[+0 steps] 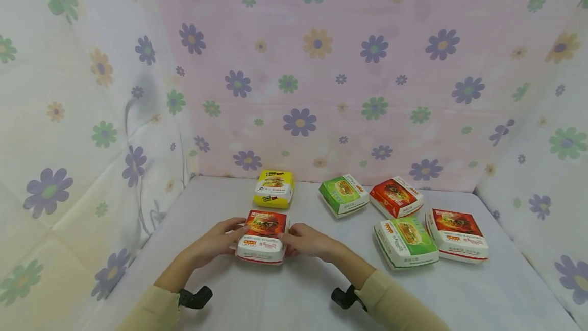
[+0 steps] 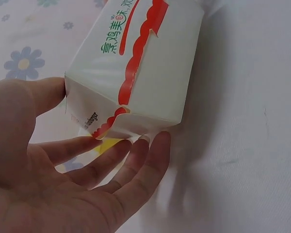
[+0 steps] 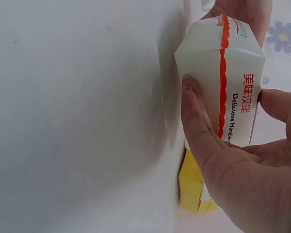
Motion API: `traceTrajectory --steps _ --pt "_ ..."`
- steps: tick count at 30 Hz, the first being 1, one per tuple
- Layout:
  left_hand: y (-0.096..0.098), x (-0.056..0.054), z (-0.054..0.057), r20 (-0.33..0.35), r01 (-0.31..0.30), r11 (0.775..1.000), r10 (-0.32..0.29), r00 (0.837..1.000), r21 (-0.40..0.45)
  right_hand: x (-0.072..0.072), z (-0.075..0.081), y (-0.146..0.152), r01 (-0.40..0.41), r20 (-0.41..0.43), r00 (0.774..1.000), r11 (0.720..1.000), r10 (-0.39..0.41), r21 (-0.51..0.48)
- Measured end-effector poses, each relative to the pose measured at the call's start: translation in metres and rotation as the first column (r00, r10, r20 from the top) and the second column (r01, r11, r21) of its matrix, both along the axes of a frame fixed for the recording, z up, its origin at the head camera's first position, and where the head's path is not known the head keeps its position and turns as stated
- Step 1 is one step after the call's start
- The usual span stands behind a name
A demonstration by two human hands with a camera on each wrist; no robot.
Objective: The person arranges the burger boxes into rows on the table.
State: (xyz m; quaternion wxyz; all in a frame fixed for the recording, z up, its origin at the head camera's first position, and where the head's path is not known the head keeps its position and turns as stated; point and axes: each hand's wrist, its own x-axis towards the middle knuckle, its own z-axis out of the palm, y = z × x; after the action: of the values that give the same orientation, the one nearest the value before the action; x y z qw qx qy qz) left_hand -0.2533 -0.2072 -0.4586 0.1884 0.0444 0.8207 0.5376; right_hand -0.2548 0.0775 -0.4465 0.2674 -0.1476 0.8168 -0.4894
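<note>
Between my left hand [image 1: 216, 241] and right hand [image 1: 312, 241], a box [image 1: 263, 234] is risking a dent

I'm pinching the box from both sides: on my left, the thumb is pressing high and the fingers are curling at the lower edge; my right is mirroring that grip. Whether the base is touching the table [image 1: 275, 300], I can't tell.

The squeeze is worrying me most. The walls are looking like thin card, so pressing too hard could be buckling them; pressing too lightly could be letting it slip. My fingers are lying close to the red seam [image 2: 133, 70], and an upward push there could be prising it open.

Just beyond, the yellow box [image 1: 274, 188] is sitting near, so a careless forward push could be knocking it. Off to my right, two green boxes [image 1: 406, 241] and two red boxes [image 1: 397, 196] are lying well apart; only a wide swing would be nudging those.
</note>
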Motion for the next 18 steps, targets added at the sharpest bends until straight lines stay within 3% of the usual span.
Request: traceTrajectory --steps 7,18 --pt "-0.01 -0.005 -0.004 0.008 0.028 0.999 -0.028 1.0 0.018 -0.001 -0.004 -0.009 0.008 0.003 1.0 1.0 -0.008 0.011" --pt "-0.018 -0.003 -0.005 0.019 0.028 0.999 -0.029 0.999 0.026 -0.002 -0.005 -0.017 -0.003 -0.004 1.0 1.0 0.003 0.0"
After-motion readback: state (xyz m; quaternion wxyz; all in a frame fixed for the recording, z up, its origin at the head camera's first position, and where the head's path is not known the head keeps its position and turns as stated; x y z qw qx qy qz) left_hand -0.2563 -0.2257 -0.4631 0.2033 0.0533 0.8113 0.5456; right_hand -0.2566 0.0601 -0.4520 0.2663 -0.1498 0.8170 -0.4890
